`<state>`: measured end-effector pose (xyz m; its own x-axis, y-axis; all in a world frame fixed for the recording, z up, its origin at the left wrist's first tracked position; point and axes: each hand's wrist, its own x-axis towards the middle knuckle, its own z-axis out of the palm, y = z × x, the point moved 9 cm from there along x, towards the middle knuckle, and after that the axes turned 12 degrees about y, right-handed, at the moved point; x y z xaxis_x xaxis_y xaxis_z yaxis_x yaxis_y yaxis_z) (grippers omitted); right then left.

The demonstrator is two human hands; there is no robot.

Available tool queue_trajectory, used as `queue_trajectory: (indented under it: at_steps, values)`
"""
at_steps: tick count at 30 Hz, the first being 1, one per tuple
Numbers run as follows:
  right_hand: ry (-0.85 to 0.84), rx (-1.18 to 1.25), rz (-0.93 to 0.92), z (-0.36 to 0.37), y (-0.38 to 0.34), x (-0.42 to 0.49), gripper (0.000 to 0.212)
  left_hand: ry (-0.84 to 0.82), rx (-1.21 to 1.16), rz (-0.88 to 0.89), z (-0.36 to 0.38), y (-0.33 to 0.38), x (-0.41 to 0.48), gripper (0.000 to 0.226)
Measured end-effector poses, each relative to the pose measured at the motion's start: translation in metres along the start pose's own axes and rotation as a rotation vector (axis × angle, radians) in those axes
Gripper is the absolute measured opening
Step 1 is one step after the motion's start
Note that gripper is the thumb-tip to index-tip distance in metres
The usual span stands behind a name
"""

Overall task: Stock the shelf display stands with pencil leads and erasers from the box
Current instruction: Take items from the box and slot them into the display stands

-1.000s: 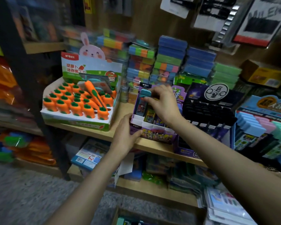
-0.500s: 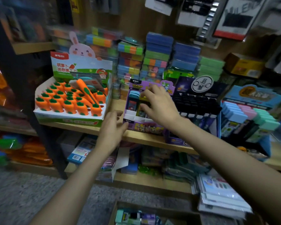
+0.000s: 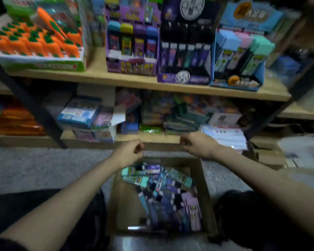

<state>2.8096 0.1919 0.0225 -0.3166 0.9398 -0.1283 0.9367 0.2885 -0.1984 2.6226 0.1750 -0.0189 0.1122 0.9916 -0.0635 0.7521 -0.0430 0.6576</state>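
Left hand [image 3: 130, 153] hangs just above the far-left corner of the cardboard box [image 3: 114, 200], fingers curled loosely in; nothing visible in it, but the picture is blurred so I cannot tell for sure. Right hand [image 3: 198, 144] is above the far-right corner, also half-curled, seemingly w/o any item.

Below and between the hands, the box on the floor holds many packs of leads and erasers [image 3: 163, 192], so much stock is left.

Above the hands, on the shelf [image 3: 98, 75]: carrot display [image 3: 38, 44] at far left, not part of the task. The purple stand [image 3: 132, 49] has 4 items in the back row, its front row looks empty. The black stand [image 3: 185, 51] and blue stand [image 3: 241, 55], above-right, look approx. full.
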Motion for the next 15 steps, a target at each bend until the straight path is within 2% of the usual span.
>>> queue_trajectory:
  at_steps: [4,5,8,10,12,15]
  values:
    - [-0.142,0.050,0.146,0.087,0.044,-0.031,0.015,-0.135,-0.042,-0.162,0.084,-0.057,-0.037,0.006]
    - [-0.177,0.076,0.188,0.108,0.053,-0.038,0.016,-0.150,-0.074,-0.204,0.101,-0.070,-0.046,0.008]
    - [-0.264,0.194,0.316,0.165,0.069,-0.058,0.016,-0.132,-0.198,-0.361,0.139,-0.104,-0.071,0.036]
    - [-0.296,0.257,0.410,0.198,0.077,-0.069,0.016,-0.094,-0.269,-0.540,0.159,-0.128,-0.087,0.038]
    - [-0.270,0.308,0.541,0.226,0.088,-0.081,0.023,-0.049,-0.313,-0.729,0.176,-0.148,-0.101,0.029]
    - [-0.156,0.305,0.753,0.257,0.099,-0.106,0.048,0.018,-0.374,-0.900,0.193,-0.163,-0.113,0.017]
